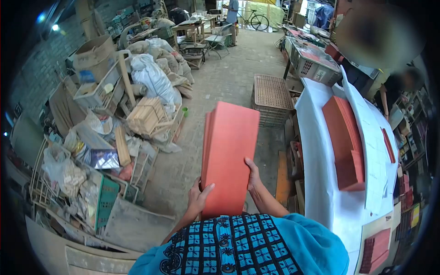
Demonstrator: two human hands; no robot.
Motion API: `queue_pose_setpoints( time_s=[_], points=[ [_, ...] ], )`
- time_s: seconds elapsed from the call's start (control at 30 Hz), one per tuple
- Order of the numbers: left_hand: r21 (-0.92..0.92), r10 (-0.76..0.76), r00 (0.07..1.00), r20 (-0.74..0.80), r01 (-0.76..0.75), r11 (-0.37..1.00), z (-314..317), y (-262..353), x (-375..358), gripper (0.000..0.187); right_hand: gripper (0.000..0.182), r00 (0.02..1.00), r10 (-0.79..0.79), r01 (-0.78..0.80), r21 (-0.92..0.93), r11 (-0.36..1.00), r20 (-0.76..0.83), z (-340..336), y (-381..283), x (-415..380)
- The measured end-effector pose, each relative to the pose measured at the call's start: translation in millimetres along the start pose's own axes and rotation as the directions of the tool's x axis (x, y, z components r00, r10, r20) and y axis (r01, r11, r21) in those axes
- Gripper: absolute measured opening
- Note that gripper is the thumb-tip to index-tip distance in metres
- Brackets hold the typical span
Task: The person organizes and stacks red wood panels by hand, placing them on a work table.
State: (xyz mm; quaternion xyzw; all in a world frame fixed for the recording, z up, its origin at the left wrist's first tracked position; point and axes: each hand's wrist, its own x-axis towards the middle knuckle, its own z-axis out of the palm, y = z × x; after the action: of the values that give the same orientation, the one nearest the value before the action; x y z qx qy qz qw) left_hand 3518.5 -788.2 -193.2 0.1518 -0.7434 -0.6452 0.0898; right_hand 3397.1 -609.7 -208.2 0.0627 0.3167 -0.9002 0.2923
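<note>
A stack of long red boards (230, 158) stands upright in front of my chest, its layers fanned slightly at the left edge. My left hand (198, 196) grips the lower left side, thumb on the front face. On the right side, my right hand (252, 175) holds the edge with its thumb on the front; its other fingers are hidden behind. To the right, more red boards (344, 137) lie in a row on a white-covered table (318, 201). A smaller red pile (376, 250) sits at the lower right.
Sacks (151, 75), crates and a green basket (106, 199) crowd the left. Brown stacked crates (274, 94) stand ahead, right of the paved aisle (220, 82). One person (232, 13) stands far back; another (394, 91) is at the right beyond the table.
</note>
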Motion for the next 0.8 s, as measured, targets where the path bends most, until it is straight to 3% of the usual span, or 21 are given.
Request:
queue_pose_setpoints(
  time_s=[0.23,0.3,0.5,0.63,0.73,0.8],
  points=[
    [-0.234,-0.004,0.995,-0.097,-0.019,0.972,14,5,142,0.055,0.065,0.977,0.166,-0.161,-0.048,0.986,0.134,28,-68,160],
    [-0.215,-0.048,0.991,-0.122,0.021,0.976,17,22,177,0.055,0.065,0.965,0.205,-0.199,-0.047,0.979,0.166,35,-78,209],
    [-0.292,-0.042,0.991,-0.126,0.003,0.956,0,-26,347,0.055,0.063,0.965,0.149,-0.132,-0.090,0.987,0.215,53,-103,374],
    [-0.321,0.032,0.997,0.071,-0.008,0.947,-31,-18,495,0.053,0.066,0.975,0.038,-0.040,0.005,0.999,0.217,79,-132,481],
    [-0.364,-0.029,0.972,0.233,0.115,0.924,-31,14,588,0.049,0.064,0.982,-0.109,0.103,0.043,0.994,0.157,96,-175,542],
    [-0.027,0.180,0.925,0.335,-0.182,0.983,-37,-4,658,0.046,0.063,0.968,-0.220,0.221,0.005,0.975,0.123,101,-207,571]
  ],
)
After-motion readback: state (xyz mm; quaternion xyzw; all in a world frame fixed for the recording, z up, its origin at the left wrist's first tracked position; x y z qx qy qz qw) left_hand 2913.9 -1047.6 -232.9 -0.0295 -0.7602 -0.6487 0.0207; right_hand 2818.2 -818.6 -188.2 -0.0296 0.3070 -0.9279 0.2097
